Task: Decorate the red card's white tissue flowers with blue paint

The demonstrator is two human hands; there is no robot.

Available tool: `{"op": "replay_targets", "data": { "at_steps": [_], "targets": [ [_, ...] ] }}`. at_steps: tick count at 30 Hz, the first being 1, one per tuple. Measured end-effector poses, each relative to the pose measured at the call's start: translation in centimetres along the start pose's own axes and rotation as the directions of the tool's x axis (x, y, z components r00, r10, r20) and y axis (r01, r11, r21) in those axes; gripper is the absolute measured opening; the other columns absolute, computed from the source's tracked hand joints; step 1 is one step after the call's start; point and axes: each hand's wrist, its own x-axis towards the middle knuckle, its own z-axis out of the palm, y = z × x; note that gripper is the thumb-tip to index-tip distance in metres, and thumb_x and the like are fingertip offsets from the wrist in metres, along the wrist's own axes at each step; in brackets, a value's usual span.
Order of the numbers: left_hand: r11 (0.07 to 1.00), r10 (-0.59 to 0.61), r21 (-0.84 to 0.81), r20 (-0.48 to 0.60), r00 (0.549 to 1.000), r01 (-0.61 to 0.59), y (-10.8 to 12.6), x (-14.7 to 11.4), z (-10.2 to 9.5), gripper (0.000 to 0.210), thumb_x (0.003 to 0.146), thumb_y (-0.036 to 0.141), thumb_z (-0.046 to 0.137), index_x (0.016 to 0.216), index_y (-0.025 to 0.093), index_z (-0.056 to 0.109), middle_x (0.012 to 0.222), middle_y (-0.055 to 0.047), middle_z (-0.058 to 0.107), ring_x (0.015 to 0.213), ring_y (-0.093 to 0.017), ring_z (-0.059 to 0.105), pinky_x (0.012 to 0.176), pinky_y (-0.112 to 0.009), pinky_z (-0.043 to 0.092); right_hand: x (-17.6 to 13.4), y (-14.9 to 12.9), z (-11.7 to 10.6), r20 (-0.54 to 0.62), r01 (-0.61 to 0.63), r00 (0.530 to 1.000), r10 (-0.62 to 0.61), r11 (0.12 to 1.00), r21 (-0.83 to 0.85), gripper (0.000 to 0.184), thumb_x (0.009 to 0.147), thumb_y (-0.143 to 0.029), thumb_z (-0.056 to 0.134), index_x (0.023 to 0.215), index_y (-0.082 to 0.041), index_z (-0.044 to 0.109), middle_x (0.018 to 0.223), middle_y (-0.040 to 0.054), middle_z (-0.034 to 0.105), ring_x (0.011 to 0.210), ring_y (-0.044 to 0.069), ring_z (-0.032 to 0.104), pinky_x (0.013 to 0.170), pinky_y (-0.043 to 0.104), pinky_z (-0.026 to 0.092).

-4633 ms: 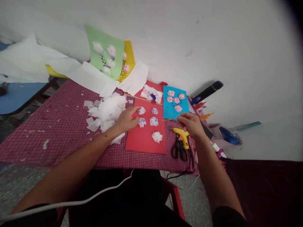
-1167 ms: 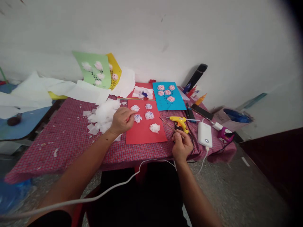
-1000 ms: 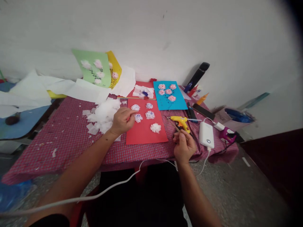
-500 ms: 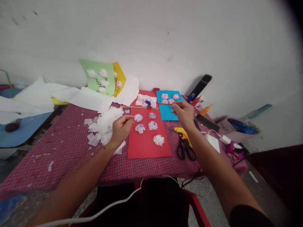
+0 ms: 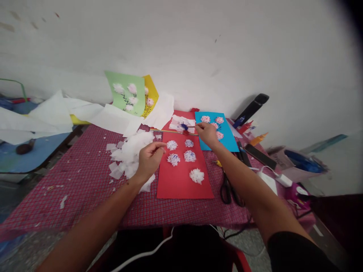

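Note:
My right hand (image 5: pixel 207 134) is closed around a thin paintbrush (image 5: pixel 193 127). The brush reaches left to a dark blue patch on a stained white tissue (image 5: pixel 174 122) behind the red sheet's flowers. My left hand (image 5: pixel 151 156) is closed, its thumb and fingertips curled together beside a blue-speckled tissue flower (image 5: pixel 171 145). Whatever these fingers pinch, if anything, is too small to make out. Several such flowers sit on the red sheet (image 5: pixel 181 185), and a plain white tissue flower (image 5: pixel 196 176) lies nearer its front right.
Loose white tissue pieces (image 5: pixel 132 149) lie left of the red sheet. A blue sheet (image 5: pixel 231 143) with pink-speckled flowers is at the right, near black scissors (image 5: pixel 226 190) and a dark phone (image 5: pixel 261 156). Green card (image 5: pixel 110 81) leans on the wall. A white cable (image 5: pixel 141 254) crosses my lap.
My right hand has moved left and slightly down with the paintbrush, closer to the stained tissue. The left hand stays beside the same flower. The whole view has shifted a little.

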Motion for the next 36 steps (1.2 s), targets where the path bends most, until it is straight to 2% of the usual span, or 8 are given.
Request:
{"op": "replay_targets", "data": {
  "at_steps": [5, 14, 18, 20, 22, 24, 30, 36],
  "targets": [
    [1.0, -0.009, -0.016, 0.0, 1.0, 0.009, 0.3, 0.0, 0.0, 0.017, 0.085, 0.024, 0.065, 0.093, 0.021, 0.079, 0.075, 0.0, 0.073, 0.067, -0.014, 0.065, 0.062, -0.025, 0.052, -0.2, -0.3, 0.1, -0.02, -0.008, 1.0, 0.008, 1.0, 0.005, 0.029, 0.092, -0.027, 0.056, 0.097, -0.017, 0.083, 0.095, 0.0083, 0.082, 0.09, 0.025, 0.073, 0.08, 0.034, 0.051],
    [1.0, -0.012, 0.0, -0.008, 1.0, 0.012, -0.4, 0.2, -0.2, 0.019, 0.087, 0.025, 0.065, 0.098, 0.021, 0.08, 0.077, -0.001, 0.074, 0.067, -0.014, 0.066, 0.062, -0.026, 0.052, -0.7, 0.2, 0.5, -0.045, -0.014, 0.999, 0.016, 0.999, 0.039, 0.029, 0.091, -0.027, 0.056, 0.095, -0.017, 0.082, 0.095, 0.0081, 0.081, 0.09, 0.025, 0.072, 0.084, 0.036, 0.051],
    [1.0, -0.014, -0.026, -0.016, 1.0, 0.013, -0.4, 0.3, -0.2, 0.019, 0.086, 0.024, 0.065, 0.096, 0.021, 0.08, 0.076, -0.001, 0.073, 0.067, -0.013, 0.065, 0.061, -0.025, 0.051, -1.0, 0.6, 0.4, -0.091, -0.107, 0.988, 0.125, 0.978, 0.18, 0.027, 0.086, -0.03, 0.059, 0.09, -0.016, 0.081, 0.085, 0.0071, 0.079, 0.084, 0.024, 0.07, 0.077, 0.034, 0.051],
    [0.999, -0.02, -0.038, -0.016, 1.0, 0.019, -0.4, 0.3, -0.2, 0.019, 0.085, 0.024, 0.066, 0.096, 0.021, 0.081, 0.077, 0.0, 0.073, 0.068, -0.013, 0.064, 0.062, -0.024, 0.05, -1.2, 0.6, 0.3, -0.066, -0.227, 0.961, 0.268, 0.904, 0.362, 0.02, 0.081, -0.028, 0.063, 0.084, -0.016, 0.079, 0.075, 0.0043, 0.074, 0.072, 0.019, 0.065, 0.065, 0.03, 0.049],
    [0.999, -0.022, -0.048, -0.014, 1.0, 0.021, -0.5, 0.3, -0.2, 0.019, 0.085, 0.024, 0.066, 0.097, 0.021, 0.081, 0.078, 0.0, 0.074, 0.069, -0.013, 0.064, 0.063, -0.024, 0.05, -1.3, 0.5, 0.2, -0.017, -0.333, 0.913, 0.407, 0.77, 0.544, 0.012, 0.078, -0.026, 0.067, 0.079, -0.017, 0.075, 0.068, 0.0014, 0.07, 0.06, 0.014, 0.059, 0.052, 0.025, 0.044],
    [0.998, -0.024, -0.051, -0.016, 1.0, 0.024, -0.5, 0.4, -0.3, 0.019, 0.086, 0.025, 0.066, 0.097, 0.022, 0.081, 0.078, 0.0, 0.074, 0.069, -0.013, 0.065, 0.064, -0.023, 0.05, -1.4, 0.3, 0.0, 0.021, -0.385, 0.873, 0.488, 0.661, 0.644, 0.007, 0.076, -0.024, 0.069, 0.078, -0.017, 0.072, 0.067, 0.0001, 0.068, 0.053, 0.011, 0.055, 0.044, 0.022, 0.039],
    [0.999, -0.025, -0.035, -0.023, 0.999, 0.024, -0.3, 0.4, -0.3, 0.02, 0.085, 0.026, 0.066, 0.097, 0.021, 0.081, 0.077, -0.001, 0.073, 0.068, -0.014, 0.064, 0.061, -0.023, 0.049, -1.3, 0.1, -0.2, 0.069, -0.434, 0.809, 0.584, 0.515, 0.739, 0.005, 0.078, -0.023, 0.069, 0.078, -0.018, 0.067, 0.067, 0.0004, 0.068, 0.05, 0.01, 0.057, 0.039, 0.021, 0.042],
    [0.997, -0.061, -0.046, -0.017, 0.998, 0.06, 0.1, 0.4, -0.2, 0.019, 0.084, 0.027, 0.067, 0.095, 0.02, 0.081, 0.076, 0.0, 0.074, 0.065, -0.013, 0.062, 0.061, -0.024, 0.048, -1.2, 0.1, 0.9, 0.095, -0.448, 0.764, 0.638, 0.418, 0.79, 0.009, 0.075, -0.017, 0.07, 0.071, -0.019, 0.062, 0.061, -0.0015, 0.067, 0.046, 0.009, 0.056, 0.037, 0.019, 0.039]
  ]
}}
